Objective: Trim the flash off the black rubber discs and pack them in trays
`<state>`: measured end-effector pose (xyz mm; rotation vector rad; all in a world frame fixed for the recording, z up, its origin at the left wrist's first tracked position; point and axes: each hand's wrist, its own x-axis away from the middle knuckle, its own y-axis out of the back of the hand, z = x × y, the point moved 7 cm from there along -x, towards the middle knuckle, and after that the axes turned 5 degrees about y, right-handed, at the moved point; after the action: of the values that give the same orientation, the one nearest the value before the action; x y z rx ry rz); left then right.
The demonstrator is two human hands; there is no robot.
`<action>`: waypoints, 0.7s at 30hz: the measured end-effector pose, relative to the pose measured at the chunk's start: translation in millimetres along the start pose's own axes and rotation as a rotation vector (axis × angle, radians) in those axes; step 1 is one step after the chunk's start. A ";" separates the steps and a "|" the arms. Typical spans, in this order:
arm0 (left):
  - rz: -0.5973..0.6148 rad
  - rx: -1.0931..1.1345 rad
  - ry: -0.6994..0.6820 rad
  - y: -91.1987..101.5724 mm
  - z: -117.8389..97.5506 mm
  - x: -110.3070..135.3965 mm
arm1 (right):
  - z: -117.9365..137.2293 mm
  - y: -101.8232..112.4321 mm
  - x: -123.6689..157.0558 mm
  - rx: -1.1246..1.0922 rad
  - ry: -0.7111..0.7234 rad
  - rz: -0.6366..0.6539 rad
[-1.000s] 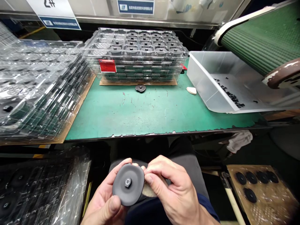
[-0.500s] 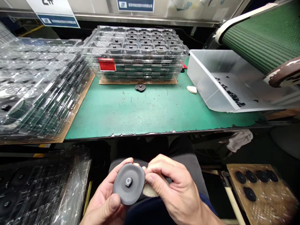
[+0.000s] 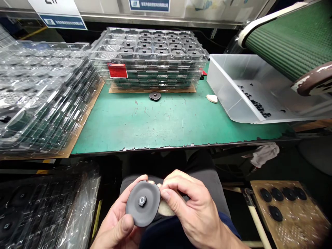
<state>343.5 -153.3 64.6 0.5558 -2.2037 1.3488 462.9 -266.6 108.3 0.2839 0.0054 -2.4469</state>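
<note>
Over my lap, my left hand [image 3: 119,214] grips a black round disc [image 3: 146,214] by its edge, thumb on the near side and fingers behind. A small stud with a pale tip rises from the disc's centre. My right hand [image 3: 192,204] is closed on a pale, felt-like pad [image 3: 166,209] at the disc's right edge. The thumb and forefinger pinch close to the rim; whether the pad touches the disc I cannot tell. Another black disc [image 3: 155,96] lies on the green table, in front of the stacked trays.
Clear trays [image 3: 153,62] holding black discs stand at the back, and more trays [image 3: 52,100] are stacked at left. A translucent bin [image 3: 225,90] with small black pieces sits right, below a green conveyor belt [image 3: 290,41]. A white wedge [image 3: 212,99] lies beside the bin.
Both hands keep almost the same hold and position. The pad shifts very slightly against the disc's edge; the view tilts a little.
</note>
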 end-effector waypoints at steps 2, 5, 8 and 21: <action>0.041 0.020 -0.007 -2.8 -0.9 -0.7 | 1.6 -0.3 0.1 -0.003 0.019 -0.002; 0.079 0.029 -0.016 -5.8 -2.3 -0.9 | 3.1 -0.5 0.4 0.008 0.035 -0.001; 0.083 0.021 -0.020 -6.3 -2.9 0.0 | 2.0 -0.3 -0.3 0.012 0.013 0.008; 0.313 0.190 0.028 -3.1 7.2 -5.8 | -3.7 -1.8 0.4 0.013 -0.059 0.031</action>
<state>348.5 -160.6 60.5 0.2598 -2.2201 1.7271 462.3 -265.2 104.4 0.2161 -0.0398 -2.4245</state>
